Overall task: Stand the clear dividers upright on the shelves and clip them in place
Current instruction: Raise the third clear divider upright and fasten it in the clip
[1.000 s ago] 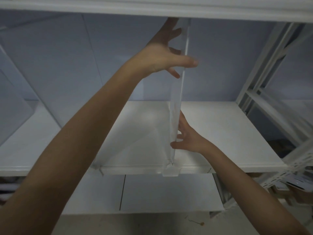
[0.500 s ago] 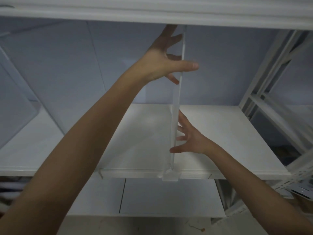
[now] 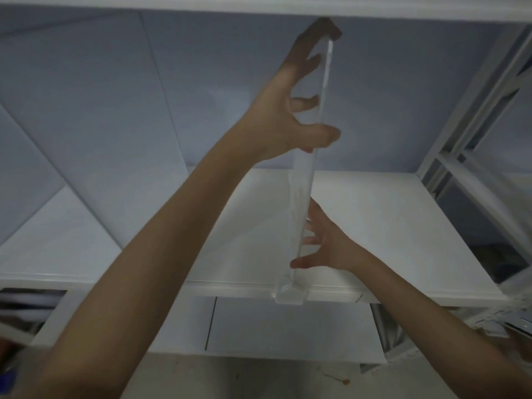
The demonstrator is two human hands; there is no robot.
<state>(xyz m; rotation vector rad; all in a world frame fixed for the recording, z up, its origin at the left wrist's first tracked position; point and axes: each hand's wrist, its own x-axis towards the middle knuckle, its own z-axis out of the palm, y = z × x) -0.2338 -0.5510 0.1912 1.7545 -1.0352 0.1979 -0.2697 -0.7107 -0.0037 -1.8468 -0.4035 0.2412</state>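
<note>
A clear divider [image 3: 302, 197] stands upright on the white shelf [image 3: 403, 226], seen edge-on, its foot in a clear clip [image 3: 289, 296] on the shelf's front lip. My left hand [image 3: 282, 116] holds its upper part: the thumb crosses the front edge and the fingers reach up the left face towards the shelf above. My right hand [image 3: 328, 246] is low on the right side, fingers spread and lightly touching the panel, thumb pointing at the front edge just above the clip.
The underside of the upper shelf [image 3: 259, 7] lies just above the divider's top. Another clear panel [image 3: 95, 133] stands to the left. White metal uprights [image 3: 460, 125] and a further clear panel [image 3: 506, 203] are on the right. A lower shelf [image 3: 288, 326] sits beneath.
My right hand has loosened from the divider's lower edge and spread its fingers. My left hand's fingers have curled more around the upper edge. The view has tilted up and drawn closer.
</note>
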